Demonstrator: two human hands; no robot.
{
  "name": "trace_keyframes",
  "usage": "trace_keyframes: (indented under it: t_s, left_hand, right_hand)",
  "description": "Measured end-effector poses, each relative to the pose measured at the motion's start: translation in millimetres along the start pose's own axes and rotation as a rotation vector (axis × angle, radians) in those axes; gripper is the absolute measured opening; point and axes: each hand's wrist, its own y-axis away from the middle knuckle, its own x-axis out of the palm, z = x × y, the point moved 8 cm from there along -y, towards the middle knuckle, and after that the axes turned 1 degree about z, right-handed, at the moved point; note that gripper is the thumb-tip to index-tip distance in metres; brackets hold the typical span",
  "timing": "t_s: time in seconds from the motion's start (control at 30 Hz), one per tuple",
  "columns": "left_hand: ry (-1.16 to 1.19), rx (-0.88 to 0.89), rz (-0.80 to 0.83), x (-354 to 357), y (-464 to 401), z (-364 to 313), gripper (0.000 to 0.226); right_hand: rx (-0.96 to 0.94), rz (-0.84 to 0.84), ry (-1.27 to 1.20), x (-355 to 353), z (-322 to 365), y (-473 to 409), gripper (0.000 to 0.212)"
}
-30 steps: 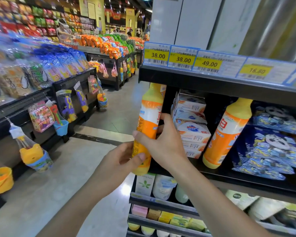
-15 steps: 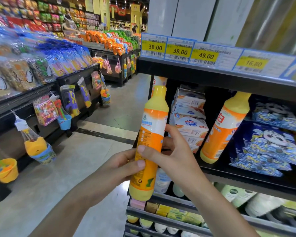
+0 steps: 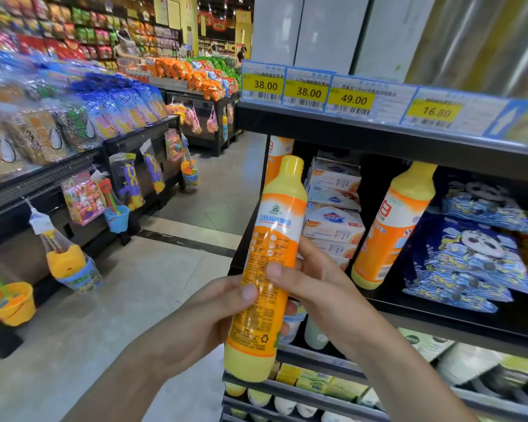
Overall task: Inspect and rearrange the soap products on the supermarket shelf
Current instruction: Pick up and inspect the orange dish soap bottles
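Both hands hold one orange bottle (image 3: 269, 269) off the shelf (image 3: 439, 318), label facing up. The left hand (image 3: 208, 318) grips it at 9 o'clock, the right hand (image 3: 314, 281) at 3 o'clock. The looking part is underway; putting it back is still left.

Black shelf (image 3: 439, 318): bottle (image 3: 390, 229), soap boxes (image 3: 333, 208).

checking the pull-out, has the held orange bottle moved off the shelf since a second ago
Yes: the orange bottle came down and out from the soap boxes, toward the person.
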Motion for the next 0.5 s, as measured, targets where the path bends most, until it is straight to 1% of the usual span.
trace_keyframes:
  t_s: [0.1,0.2,0.27,0.37,0.43,0.5]
  left_hand:
    - [-0.076,0.018,-0.048,0.9,0.3,-1.3,0.062]
    - [-0.17,0.025,-0.123,1.9,-0.9,-2.9,0.048]
    - [-0.239,0.037,-0.173,1.4,-1.5,-3.7,0.039]
    - [-0.33,0.071,-0.213,5.0,-2.8,-6.5,0.026]
    - [-0.369,0.098,-0.248,7.4,-3.5,-8.5,0.029]
    - [-0.401,0.126,-0.293,8.7,-4.0,-9.9,0.045]
  right_hand:
    - [0.04,-0.004,0.032,-6.7,0.4,1.8,0.043]
    - [0.099,-0.017,0.075,-17.3,1.9,1.9,0.047]
    - [0.116,-0.058,0.105,-23.0,4.8,2.7,0.053]
    - [0.091,-0.149,0.166,-27.2,9.3,4.3,0.066]
    - [0.06,-0.205,0.229,-27.0,11.6,5.1,0.071]
    - [0.021,-0.254,0.286,-25.9,14.3,5.4,0.071]
